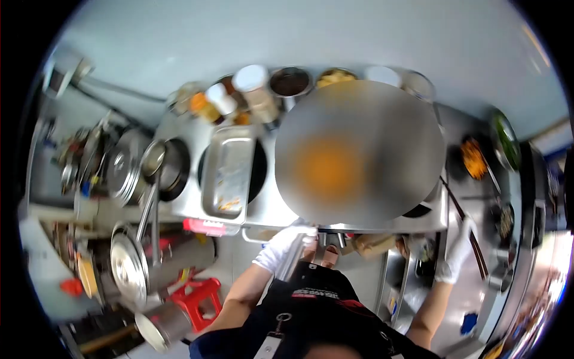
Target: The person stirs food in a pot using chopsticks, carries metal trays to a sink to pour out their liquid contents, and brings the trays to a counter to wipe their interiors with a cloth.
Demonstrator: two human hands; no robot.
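Though gloved, right fingers around chopsticks

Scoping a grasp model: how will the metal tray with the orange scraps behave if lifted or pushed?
The tray looks thin-walled and metallic: probably stiff, perhaps light for its size.
Its scraps lie loose near one end, so they may slide if it tilts.
It overlaps a dark round area; a shove might rock it.

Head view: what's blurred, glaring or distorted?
Head view: the oval patch mid-frame is smeared grey and orange, contents unreadable; the gloved right hand and chopsticks look soft but recognisable; glare washes out the lower right edge; wide-angle distortion bends the scene.
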